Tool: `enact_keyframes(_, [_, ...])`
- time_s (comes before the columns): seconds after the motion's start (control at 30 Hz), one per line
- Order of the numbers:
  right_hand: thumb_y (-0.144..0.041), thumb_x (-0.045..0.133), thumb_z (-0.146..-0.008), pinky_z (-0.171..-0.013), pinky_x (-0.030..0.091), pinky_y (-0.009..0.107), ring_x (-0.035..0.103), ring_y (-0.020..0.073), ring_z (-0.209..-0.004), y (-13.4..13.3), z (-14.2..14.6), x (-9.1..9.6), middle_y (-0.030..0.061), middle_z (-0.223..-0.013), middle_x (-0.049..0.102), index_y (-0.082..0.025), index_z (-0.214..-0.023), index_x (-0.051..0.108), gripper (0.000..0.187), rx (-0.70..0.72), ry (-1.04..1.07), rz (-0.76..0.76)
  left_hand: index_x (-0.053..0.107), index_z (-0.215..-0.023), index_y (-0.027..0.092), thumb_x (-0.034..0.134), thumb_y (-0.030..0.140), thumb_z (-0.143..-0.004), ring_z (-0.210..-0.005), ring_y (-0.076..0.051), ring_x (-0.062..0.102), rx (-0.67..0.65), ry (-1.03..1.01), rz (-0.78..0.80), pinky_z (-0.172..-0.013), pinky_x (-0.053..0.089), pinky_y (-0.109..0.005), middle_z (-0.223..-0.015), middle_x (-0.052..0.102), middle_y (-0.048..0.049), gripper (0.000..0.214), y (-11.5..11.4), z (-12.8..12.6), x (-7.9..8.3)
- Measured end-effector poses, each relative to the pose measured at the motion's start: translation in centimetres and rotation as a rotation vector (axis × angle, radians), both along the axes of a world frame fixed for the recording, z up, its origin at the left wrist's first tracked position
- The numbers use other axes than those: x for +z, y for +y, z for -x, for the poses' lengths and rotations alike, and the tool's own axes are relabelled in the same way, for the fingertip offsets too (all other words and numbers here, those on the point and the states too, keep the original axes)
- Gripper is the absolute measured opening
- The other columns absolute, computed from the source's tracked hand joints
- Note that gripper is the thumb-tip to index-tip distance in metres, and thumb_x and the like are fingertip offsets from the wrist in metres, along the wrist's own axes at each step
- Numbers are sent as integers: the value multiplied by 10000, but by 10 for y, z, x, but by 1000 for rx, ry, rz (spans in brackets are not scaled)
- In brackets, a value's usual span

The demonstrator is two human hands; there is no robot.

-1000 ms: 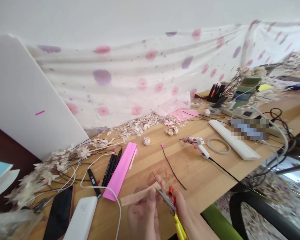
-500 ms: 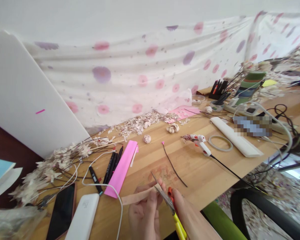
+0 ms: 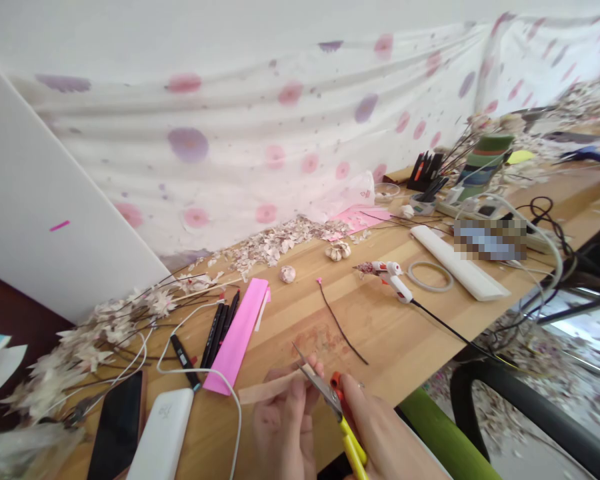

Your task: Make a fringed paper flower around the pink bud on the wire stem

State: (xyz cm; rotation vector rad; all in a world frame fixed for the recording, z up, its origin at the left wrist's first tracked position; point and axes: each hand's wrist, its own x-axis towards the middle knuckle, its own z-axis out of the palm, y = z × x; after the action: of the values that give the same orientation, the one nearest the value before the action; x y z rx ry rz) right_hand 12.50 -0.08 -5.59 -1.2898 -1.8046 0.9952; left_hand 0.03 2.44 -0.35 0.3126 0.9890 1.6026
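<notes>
My left hand [image 3: 286, 420] pinches a narrow pale peach strip [image 3: 265, 390], probably paper, whose loose end sticks out to the left. My right hand [image 3: 375, 430] grips scissors [image 3: 330, 393] with yellow and orange-red handles. The scissor blades lie across the strip's right end, close by my left fingertips, and they look nearly closed. Just beyond my hands lies a dark thin stem [image 3: 341, 327] with a small pink tip. A folded pink paper strip [image 3: 237, 337] is on the table to the left of it.
A glue gun [image 3: 390, 277] with a black cord lies at right, beside a ring of tape [image 3: 430, 275] and a white bar [image 3: 460, 263]. Black markers [image 3: 220, 333], a phone [image 3: 116, 427] and a white power bank [image 3: 160, 433] are at left. Dried petals [image 3: 275, 243] line the back.
The scissor blades have come closer together on the strip. My view has shifted slightly, so the table things sit a little further left and higher in it.
</notes>
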Motion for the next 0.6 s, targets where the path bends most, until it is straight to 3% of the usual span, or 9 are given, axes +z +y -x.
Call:
enact_keyframes(0.07, [-1083,276,-635,-693,543,408,689,349,-770,3,1,-2,182,-924,723,-176,-1022,585,1034,-7,-29,-8,825,-766,204,998,402,-527,-770,-221,801,5,5,-7,-718,666,-262,-835,828,-59,355,0,1,-1])
enact_keyframes(0.2, [-1079,255,-646,-691,522,393,687,331,-767,6,3,-2,180,-919,734,-184,-999,577,1014,-23,-46,-12,833,-793,210,985,421,-558,-783,-201,800,-14,40,-3,-716,656,-228,-857,833,-48,351,0,4,-6])
enact_keyframes(0.33, [-1026,415,-687,-617,474,351,641,276,-679,7,4,4,136,-866,719,-222,-902,508,838,-25,-72,42,842,-803,209,980,421,-564,-778,-218,800,-41,45,6,-724,665,-259,-846,831,-58,348,2,11,-17])
enact_keyframes(0.47, [-758,636,-784,-638,475,348,650,279,-708,1,2,9,124,-890,722,-232,-928,508,560,-33,-96,35,836,-785,197,968,427,-578,-786,-261,804,-76,39,2,-722,676,-318,-852,829,-89,336,3,17,-23])
enact_keyframes(0.6, [-414,723,-776,-693,491,336,684,284,-782,-1,1,12,108,-939,738,-242,-985,533,331,-32,-123,54,826,-780,197,980,430,-548,-778,-252,799,-31,30,35,-733,670,-320,-837,825,-86,363,2,14,-15])
